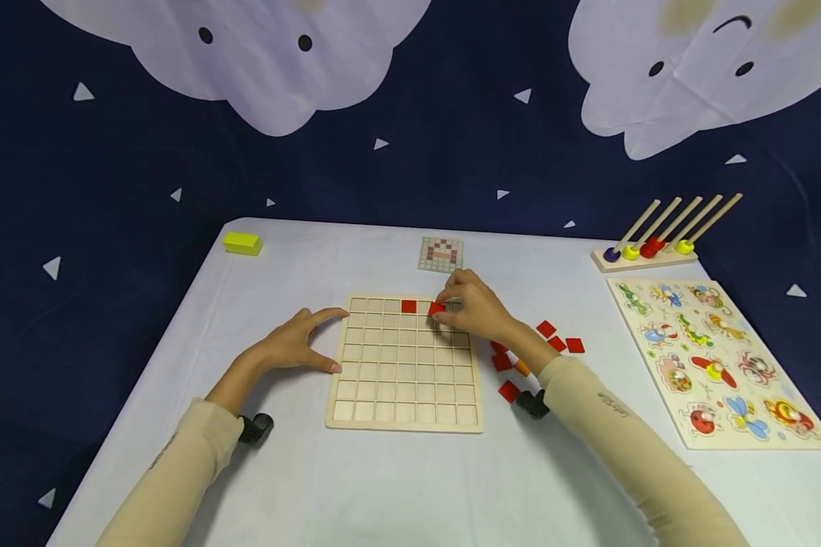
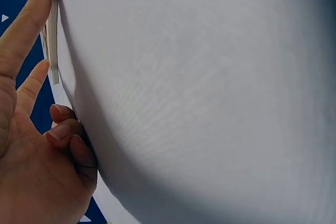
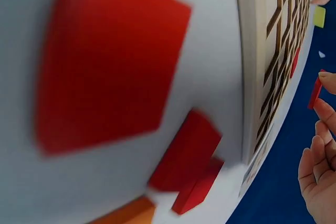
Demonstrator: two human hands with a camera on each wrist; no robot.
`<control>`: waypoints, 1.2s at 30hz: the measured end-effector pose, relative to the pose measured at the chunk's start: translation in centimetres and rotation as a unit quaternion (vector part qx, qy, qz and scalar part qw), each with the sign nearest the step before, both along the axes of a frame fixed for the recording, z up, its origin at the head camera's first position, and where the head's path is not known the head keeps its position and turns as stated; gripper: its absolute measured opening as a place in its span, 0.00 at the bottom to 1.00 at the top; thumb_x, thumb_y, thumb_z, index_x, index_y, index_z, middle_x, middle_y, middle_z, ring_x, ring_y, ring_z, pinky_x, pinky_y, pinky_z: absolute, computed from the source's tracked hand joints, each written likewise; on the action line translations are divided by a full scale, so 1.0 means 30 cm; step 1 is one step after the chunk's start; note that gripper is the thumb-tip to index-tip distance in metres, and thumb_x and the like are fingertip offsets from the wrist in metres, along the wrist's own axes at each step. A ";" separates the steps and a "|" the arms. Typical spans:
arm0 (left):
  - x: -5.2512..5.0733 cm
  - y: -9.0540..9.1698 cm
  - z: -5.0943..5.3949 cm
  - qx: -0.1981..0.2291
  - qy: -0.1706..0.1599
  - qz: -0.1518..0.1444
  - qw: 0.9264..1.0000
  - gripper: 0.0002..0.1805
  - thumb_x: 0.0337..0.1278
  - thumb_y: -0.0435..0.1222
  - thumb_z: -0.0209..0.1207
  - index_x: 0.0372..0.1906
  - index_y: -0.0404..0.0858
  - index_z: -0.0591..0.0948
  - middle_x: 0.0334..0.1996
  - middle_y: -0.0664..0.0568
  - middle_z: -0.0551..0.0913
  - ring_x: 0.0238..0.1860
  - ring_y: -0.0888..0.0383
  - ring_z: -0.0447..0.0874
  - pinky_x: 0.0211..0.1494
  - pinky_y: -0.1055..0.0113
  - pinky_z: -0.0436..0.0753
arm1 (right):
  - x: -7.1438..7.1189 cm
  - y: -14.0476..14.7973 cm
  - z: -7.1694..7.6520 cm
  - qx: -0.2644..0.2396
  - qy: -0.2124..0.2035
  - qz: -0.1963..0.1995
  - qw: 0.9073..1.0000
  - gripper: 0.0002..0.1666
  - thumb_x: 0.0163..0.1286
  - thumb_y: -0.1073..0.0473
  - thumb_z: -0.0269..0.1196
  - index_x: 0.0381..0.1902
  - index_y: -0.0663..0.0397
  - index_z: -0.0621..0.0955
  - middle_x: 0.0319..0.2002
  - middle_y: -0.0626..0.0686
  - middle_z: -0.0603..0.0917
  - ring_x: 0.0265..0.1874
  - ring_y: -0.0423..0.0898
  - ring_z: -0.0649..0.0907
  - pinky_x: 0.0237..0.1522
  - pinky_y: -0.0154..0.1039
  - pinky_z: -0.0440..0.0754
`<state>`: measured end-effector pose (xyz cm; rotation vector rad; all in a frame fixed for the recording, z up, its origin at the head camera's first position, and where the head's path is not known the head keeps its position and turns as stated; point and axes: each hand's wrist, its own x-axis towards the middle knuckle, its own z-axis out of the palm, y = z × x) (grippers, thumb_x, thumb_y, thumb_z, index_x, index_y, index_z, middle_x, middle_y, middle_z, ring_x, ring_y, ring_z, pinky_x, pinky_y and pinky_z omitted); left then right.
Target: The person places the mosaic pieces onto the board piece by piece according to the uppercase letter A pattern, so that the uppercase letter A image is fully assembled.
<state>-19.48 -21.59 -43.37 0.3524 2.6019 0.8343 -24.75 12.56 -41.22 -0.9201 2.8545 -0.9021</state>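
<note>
"What are you holding?"

"Down there, my right hand (image 1: 477, 307) is pinching one thin, square red tile (image 1: 436, 308) over the gridded wooden board (image 1: 406, 373) at one o'clock; my left hand (image 1: 290, 343) is spreading thumb and forefinger against its nine o'clock edge."

"And outward?"

"I'm counting one seated tile (image 1: 408, 306) at twelve, six loose red tiles (image 1: 502, 362) and one orange piece (image 1: 522, 368) at three."

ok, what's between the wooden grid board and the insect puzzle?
In head view: red square tiles, an orange piece, the right arm and black wrist camera.
</note>
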 end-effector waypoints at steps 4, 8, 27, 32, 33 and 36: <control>-0.003 0.000 -0.006 0.000 0.002 -0.002 1.000 0.56 0.33 0.56 0.79 0.74 0.56 0.64 0.41 0.44 0.67 0.39 0.51 0.67 0.42 0.56 0.70 | 0.006 -0.042 -0.007 0.006 0.007 0.015 1.000 0.15 0.59 0.57 0.73 0.41 0.61 0.88 0.41 0.52 0.76 0.47 0.49 0.72 0.49 0.46 0.75; 0.000 0.002 -0.007 0.002 0.004 -0.005 1.000 0.56 0.34 0.56 0.78 0.74 0.56 0.64 0.45 0.42 0.69 0.43 0.49 0.69 0.47 0.51 0.73 | 0.011 -0.092 -0.009 0.015 0.004 0.024 1.000 0.15 0.59 0.57 0.74 0.41 0.61 0.88 0.40 0.51 0.77 0.45 0.48 0.72 0.48 0.44 0.75; 0.000 0.017 0.008 0.012 0.006 -0.005 1.000 0.55 0.35 0.55 0.78 0.74 0.55 0.64 0.43 0.43 0.68 0.41 0.50 0.68 0.41 0.58 0.69 | -0.011 -0.219 -0.031 0.068 0.031 0.055 0.996 0.10 0.60 0.54 0.73 0.35 0.55 0.90 0.38 0.52 0.81 0.37 0.47 0.71 0.41 0.40 0.72; 0.003 0.010 0.004 0.009 0.003 0.001 1.000 0.55 0.34 0.55 0.78 0.74 0.56 0.64 0.44 0.43 0.69 0.41 0.50 0.68 0.42 0.57 0.69 | -0.011 -0.235 -0.030 0.068 -0.008 0.034 0.997 0.08 0.60 0.53 0.73 0.34 0.51 0.89 0.39 0.52 0.81 0.38 0.48 0.70 0.40 0.41 0.69; 0.004 0.008 0.003 0.008 0.003 0.000 1.000 0.55 0.35 0.55 0.78 0.74 0.55 0.64 0.44 0.43 0.69 0.41 0.50 0.68 0.43 0.57 0.70 | -0.010 -0.238 -0.031 0.071 -0.010 0.032 0.997 0.08 0.60 0.53 0.73 0.34 0.50 0.89 0.39 0.52 0.81 0.39 0.48 0.70 0.40 0.41 0.69; 0.006 0.002 -0.004 0.006 0.000 0.004 1.000 0.55 0.34 0.55 0.78 0.74 0.56 0.64 0.45 0.43 0.70 0.42 0.50 0.69 0.44 0.56 0.70 | -0.008 -0.250 -0.035 0.087 -0.012 0.026 0.996 0.09 0.60 0.52 0.73 0.34 0.49 0.89 0.40 0.52 0.81 0.39 0.48 0.70 0.41 0.42 0.69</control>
